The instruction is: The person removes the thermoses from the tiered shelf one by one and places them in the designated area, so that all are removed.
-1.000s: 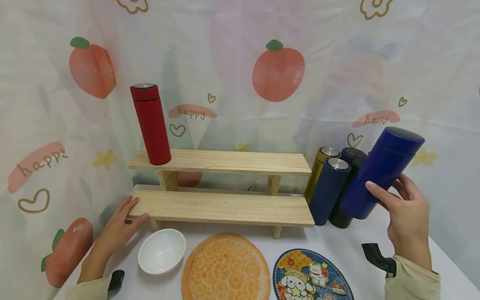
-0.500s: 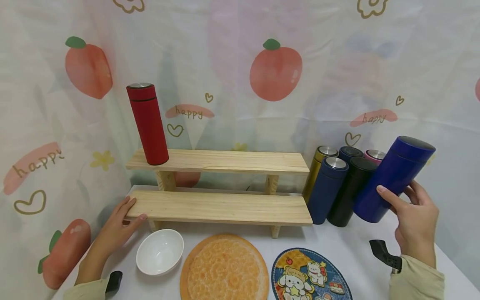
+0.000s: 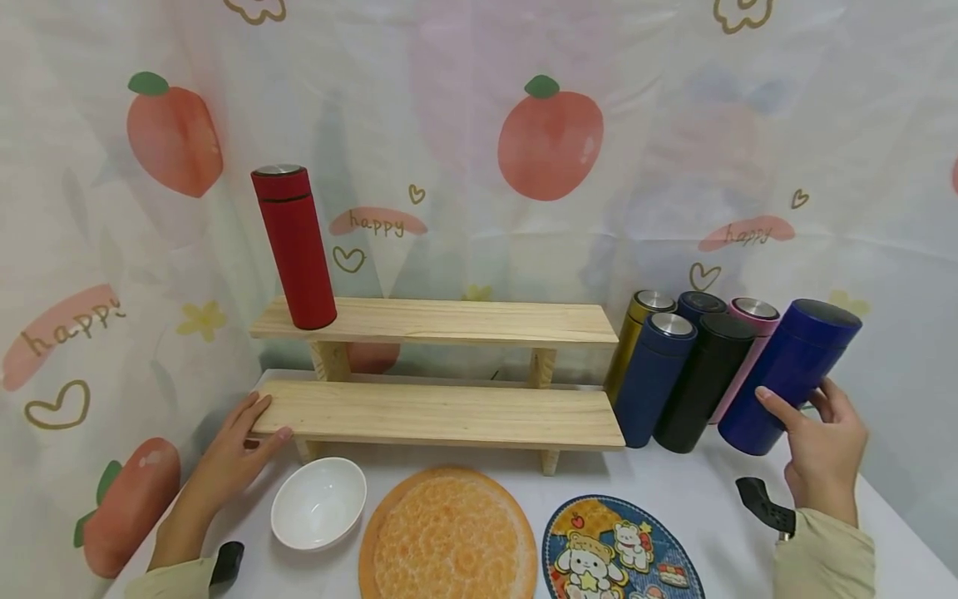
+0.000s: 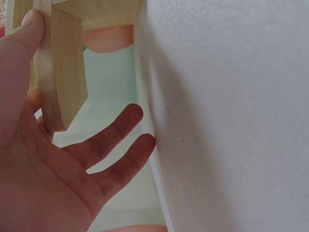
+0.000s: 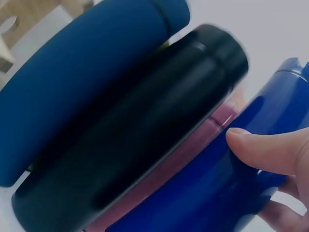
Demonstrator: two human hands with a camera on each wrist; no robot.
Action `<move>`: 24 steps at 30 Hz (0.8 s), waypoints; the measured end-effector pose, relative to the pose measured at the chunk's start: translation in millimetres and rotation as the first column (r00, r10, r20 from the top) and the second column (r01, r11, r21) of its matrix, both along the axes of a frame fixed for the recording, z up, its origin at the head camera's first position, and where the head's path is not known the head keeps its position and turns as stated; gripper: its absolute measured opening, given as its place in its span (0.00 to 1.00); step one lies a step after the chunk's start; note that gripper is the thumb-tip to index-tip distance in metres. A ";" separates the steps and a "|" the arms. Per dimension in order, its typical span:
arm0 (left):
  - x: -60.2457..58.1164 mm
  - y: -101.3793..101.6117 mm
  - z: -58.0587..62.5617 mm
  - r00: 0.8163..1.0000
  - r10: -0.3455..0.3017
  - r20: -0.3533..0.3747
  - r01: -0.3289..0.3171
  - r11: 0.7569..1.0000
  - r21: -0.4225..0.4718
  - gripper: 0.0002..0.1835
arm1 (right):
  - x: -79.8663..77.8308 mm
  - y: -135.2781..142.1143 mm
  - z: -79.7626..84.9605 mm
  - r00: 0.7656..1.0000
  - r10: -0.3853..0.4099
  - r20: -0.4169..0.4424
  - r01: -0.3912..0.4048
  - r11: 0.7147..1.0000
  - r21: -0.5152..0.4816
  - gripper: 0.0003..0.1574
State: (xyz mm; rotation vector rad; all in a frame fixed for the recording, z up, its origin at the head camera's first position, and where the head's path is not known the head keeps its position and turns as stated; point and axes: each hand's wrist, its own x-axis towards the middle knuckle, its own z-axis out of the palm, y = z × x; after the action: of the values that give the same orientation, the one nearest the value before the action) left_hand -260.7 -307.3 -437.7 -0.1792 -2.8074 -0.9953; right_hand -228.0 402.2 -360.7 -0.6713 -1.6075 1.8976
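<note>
My right hand holds a glossy royal-blue thermos flask, thumb on the near side and fingers behind. The flask stands low at the right end of a group of flasks, beside a black flask and a pink one; whether its base touches the table is unclear. My left hand grips the left end of the lower board of a two-step wooden shelf, thumb at the front edge. In the left wrist view two fingers extend free below the board. A red flask stands on the upper step's left end.
A navy flask, a gold flask and another dark-blue flask stand right of the shelf. In front lie a white bowl, a round orange-brown mat and a cartoon-printed blue mat. Printed cloth hangs behind.
My right hand has moved the blue flask rightward, then lowered it beside the group, so the pink flask now shows. My left hand keeps its place on the shelf.
</note>
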 end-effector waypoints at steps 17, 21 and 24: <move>-1.2 0.4 -1.2 1.000 0.004 0.010 -0.004 1.000 -0.009 0.48 | -16.7 14.6 -37.7 0.989 0.064 0.133 -0.073 0.995 0.063 0.59; -1.0 -0.2 -1.6 1.000 0.006 0.008 -0.006 1.000 -0.012 0.48 | -18.4 15.6 -40.7 0.986 0.069 0.152 -0.079 0.995 0.066 0.59; -0.6 -0.2 -1.4 1.000 0.008 0.007 -0.007 1.000 -0.012 0.48 | -20.0 16.5 -42.3 0.986 0.067 0.154 -0.078 0.995 0.062 0.59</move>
State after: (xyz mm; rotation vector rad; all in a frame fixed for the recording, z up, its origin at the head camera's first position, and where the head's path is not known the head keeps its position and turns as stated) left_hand -261.3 -307.5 -439.1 -0.1670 -2.8183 -0.9798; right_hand -247.9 418.7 -403.0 -0.7539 -1.8060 1.8722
